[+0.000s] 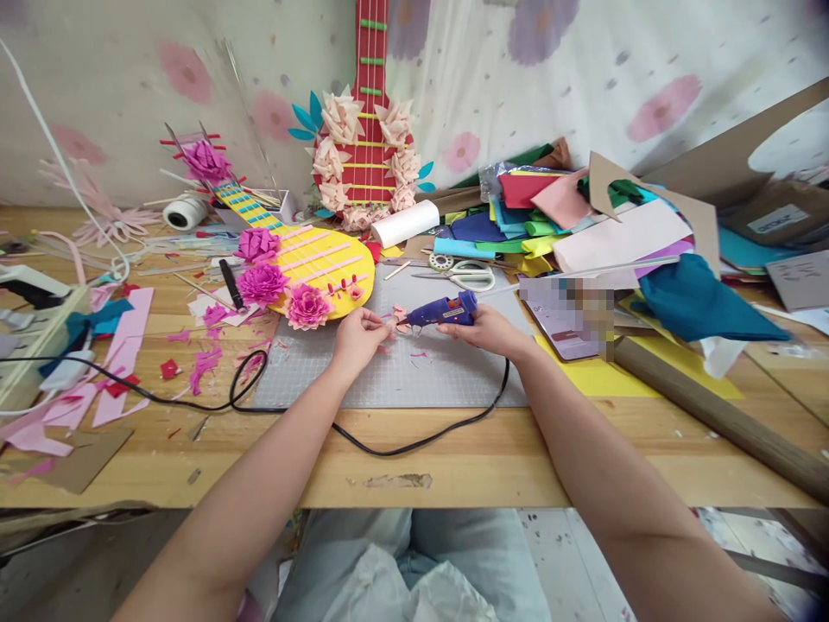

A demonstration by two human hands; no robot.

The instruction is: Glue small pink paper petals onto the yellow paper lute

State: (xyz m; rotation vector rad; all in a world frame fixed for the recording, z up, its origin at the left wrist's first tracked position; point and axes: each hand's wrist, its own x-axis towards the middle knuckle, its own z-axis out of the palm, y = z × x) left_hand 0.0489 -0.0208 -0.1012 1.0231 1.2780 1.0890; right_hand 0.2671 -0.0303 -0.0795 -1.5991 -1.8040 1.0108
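Right hand (pixel 485 332) is wrapping its curled fingers around a blue glue gun (pixel 446 311) above the gray mat (pixel 446 380). Left hand (pixel 357 340) is pinching small pink paper (pixel 400 314) at the nozzle, fingertips nearly together. Beyond it, a yellow toy guitar (pixel 353 259) is lying on the desk (pixel 505 475).

A Small Workshop for Paper Craft

This place seems to be a craft workshop; whether it is inside a home, I cannot tell. The wooden desk (pixel 479 471) carries a cutting mat (pixel 427 384), a glue gun (pixel 446 312), scissors (pixel 476 276), piled coloured sheets (pixel 622 238) and pink scraps (pixel 205 367). Two flower-decorated model instruments, yellow (pixel 330 259) and red (pixel 369 130), stand before a flowered curtain (pixel 518 104).
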